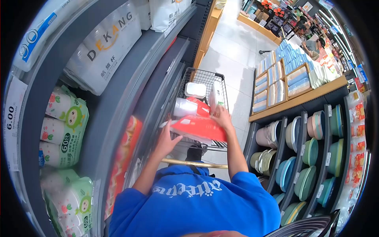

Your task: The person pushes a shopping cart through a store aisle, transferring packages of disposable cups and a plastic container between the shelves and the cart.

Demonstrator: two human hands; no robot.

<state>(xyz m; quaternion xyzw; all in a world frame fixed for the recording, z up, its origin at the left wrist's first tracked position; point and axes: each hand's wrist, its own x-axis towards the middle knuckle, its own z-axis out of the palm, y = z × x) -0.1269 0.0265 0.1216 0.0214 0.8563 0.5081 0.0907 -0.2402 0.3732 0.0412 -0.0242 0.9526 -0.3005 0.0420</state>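
Observation:
A red plastic-wrapped package, its contents not readable, lies tilted over the near end of a wire shopping cart. My left hand holds its left edge, with the thumb spread below and the fingertips partly hidden. At the upper right edge, my right hand has its fingers bent closed on the package. Just beyond, in the cart, is a clear pack of white cups with a red label. A white lidded container sits farther in, beside an upright white-and-green pack.
Close on my left runs a grey shelf with bagged cups and green-wrapped paper-cup packs. At right, a rack holds stacked bowls below folded blue cloths. The tiled aisle stretches ahead; a person is far off.

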